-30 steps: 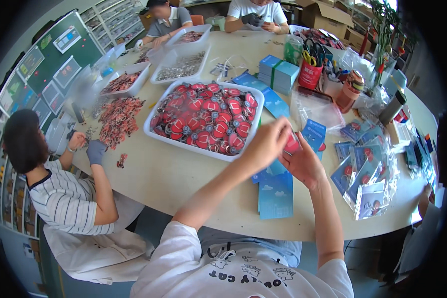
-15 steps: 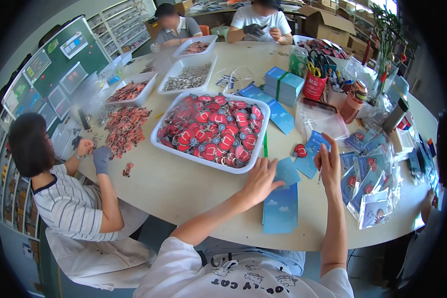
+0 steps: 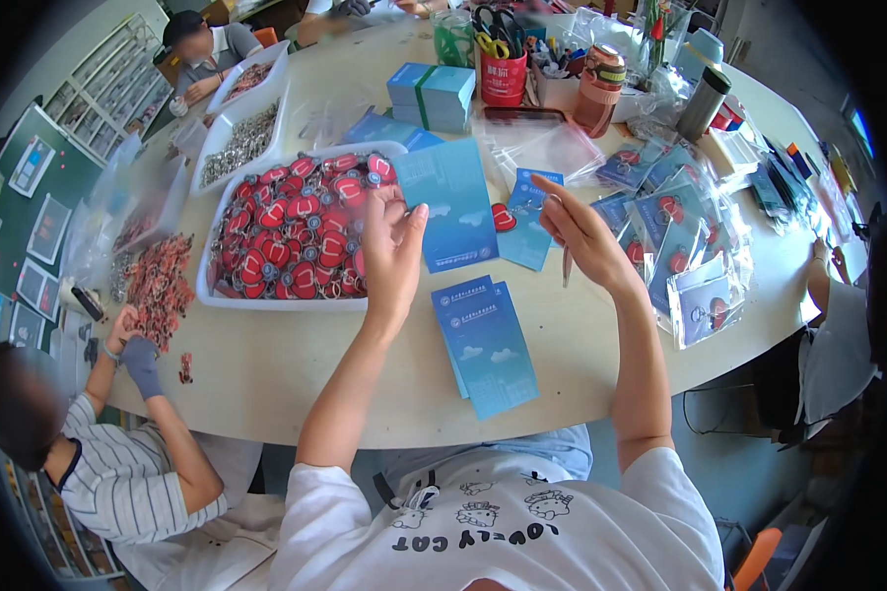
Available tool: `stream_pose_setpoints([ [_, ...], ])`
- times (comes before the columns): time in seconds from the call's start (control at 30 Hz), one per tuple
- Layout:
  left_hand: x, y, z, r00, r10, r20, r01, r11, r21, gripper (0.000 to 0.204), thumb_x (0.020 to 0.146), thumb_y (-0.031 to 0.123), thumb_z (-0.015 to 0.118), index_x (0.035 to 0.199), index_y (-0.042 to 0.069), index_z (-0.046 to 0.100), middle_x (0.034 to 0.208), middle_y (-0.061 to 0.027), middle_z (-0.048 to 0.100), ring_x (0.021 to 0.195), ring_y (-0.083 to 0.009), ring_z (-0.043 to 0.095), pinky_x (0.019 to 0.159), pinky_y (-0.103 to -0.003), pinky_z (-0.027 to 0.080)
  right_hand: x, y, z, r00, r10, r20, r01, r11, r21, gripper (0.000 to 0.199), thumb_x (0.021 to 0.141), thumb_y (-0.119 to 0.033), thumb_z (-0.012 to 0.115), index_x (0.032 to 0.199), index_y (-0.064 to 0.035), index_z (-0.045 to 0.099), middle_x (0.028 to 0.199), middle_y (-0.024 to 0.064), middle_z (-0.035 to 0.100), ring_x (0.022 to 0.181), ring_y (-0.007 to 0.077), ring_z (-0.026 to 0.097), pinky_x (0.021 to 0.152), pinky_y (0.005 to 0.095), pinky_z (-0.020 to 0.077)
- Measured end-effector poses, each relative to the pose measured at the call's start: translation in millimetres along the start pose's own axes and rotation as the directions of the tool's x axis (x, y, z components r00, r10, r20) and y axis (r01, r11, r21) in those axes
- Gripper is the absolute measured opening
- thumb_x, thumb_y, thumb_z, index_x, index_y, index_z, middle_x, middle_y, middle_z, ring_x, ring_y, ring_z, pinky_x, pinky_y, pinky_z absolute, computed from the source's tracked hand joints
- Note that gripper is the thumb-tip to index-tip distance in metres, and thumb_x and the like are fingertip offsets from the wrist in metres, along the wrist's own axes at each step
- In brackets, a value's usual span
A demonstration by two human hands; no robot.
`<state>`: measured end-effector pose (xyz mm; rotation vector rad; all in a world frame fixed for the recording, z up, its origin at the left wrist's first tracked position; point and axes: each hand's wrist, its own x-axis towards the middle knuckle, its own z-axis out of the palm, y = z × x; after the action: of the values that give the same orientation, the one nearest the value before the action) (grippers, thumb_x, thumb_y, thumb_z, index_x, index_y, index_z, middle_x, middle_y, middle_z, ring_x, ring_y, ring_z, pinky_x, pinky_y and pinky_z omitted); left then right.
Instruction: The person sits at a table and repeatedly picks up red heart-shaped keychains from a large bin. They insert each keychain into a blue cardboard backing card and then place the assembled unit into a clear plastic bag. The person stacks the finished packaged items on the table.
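Observation:
My left hand [image 3: 392,241] grips a blue card [image 3: 453,202] by its left edge, thumb in front, and holds it up above the table. My right hand [image 3: 589,234] is partly closed with its index finger extended; a thin, pointed object [image 3: 566,268], too small to name, sticks out below its fingers. Near that hand another blue card [image 3: 534,236] lies on the table, with a red keychain [image 3: 504,218] at its left edge. Closer to me rest overlapping blue cards [image 3: 488,350]. A white tray [image 3: 296,302] piled with red keychains stands left of my left hand.
Plastic bags holding cards and keychains [image 3: 685,236] lie at right. Behind are a banded card stack [image 3: 431,97], a red scissors cup [image 3: 503,79] and bottles [image 3: 700,103]. At left, a person in a striped shirt [image 3: 133,473] works beside a pile of small orange-red pieces [image 3: 163,295].
My left hand has lifted a blue card off the cards in front of me and raised it upright. My right hand stays over the table, its index finger still extended. The view has shifted right.

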<state>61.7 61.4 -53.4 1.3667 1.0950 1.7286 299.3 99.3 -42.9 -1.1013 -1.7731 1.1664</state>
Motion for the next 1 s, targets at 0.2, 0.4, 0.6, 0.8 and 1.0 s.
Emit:
stream_pose_setpoints([
  [0.2,11.8,-5.5,14.8,0.994,-0.104,0.042,0.107,0.989,-0.099,0.023,0.094,0.006,0.056,0.115,0.003,0.046,0.107,-0.0093,0.064,0.093,-0.0101,0.058,0.081,-0.024,0.045,-4.6,-20.2,5.4,0.988,-0.149,-0.041,0.152,0.985,0.084,0.034,0.101,-0.016,0.043,0.131,-0.0023,0.043,0.077,0.0044,0.056,0.062,0.0079,0.048,0.059,0.0223,0.0411],
  [0.4,7.6,2.2,28.8,0.98,-0.19,-0.053,0.153,0.903,-0.402,0.024,0.094,0.006,0.056,0.116,0.007,0.048,0.11,-0.0033,0.06,0.099,-0.0109,0.058,0.083,-0.029,0.048,4.4,-6.9,-2.7,0.998,-0.049,-0.027,0.055,0.941,0.333,0.032,0.099,-0.026,0.051,0.113,0.0029,0.054,0.079,0.0035,0.063,0.054,0.0036,0.045,0.049,0.0183,0.0356],
  [0.6,1.8,9.5,27.0,0.963,-0.217,-0.157,0.093,0.822,-0.562,0.032,0.092,0.005,0.057,0.122,0.008,0.044,0.114,-0.005,0.058,0.103,-0.0144,0.058,0.087,-0.033,0.049,-0.5,-18.0,0.4,0.996,-0.088,0.032,0.072,0.939,0.335,0.05,0.099,-0.026,0.051,0.14,0.0003,0.038,0.072,0.0031,0.062,0.056,0.0019,0.044,0.05,0.0179,0.0335],
  [0.8,-11.9,14.8,52.0,0.97,-0.101,-0.221,-0.081,0.723,-0.686,0.045,0.093,0.003,0.056,0.133,0.009,0.037,0.125,-0.0066,0.052,0.115,-0.0154,0.052,0.093,-0.033,0.046,-3.3,-19.7,26.1,0.992,0.061,0.109,-0.101,0.905,0.414,0.033,0.099,-0.023,0.053,0.121,0.0002,0.057,0.07,0.0007,0.061,0.062,0.0039,0.054,0.057,0.0188,0.0421],
  [1.0,8.4,13.4,29.7,0.99,0.005,0.139,0.059,0.892,-0.449,0.056,0.088,0.005,0.062,0.137,0.005,0.035,0.129,-0.0083,0.05,0.116,-0.0193,0.052,0.103,-0.037,0.039,0.4,-15.7,-0.6,0.97,-0.118,-0.213,0.174,0.948,0.266,0.028,0.099,-0.023,0.051,0.095,0.0012,0.064,0.06,-0.0022,0.052,0.055,0.004,0.049,0.049,0.0206,0.0359],
])
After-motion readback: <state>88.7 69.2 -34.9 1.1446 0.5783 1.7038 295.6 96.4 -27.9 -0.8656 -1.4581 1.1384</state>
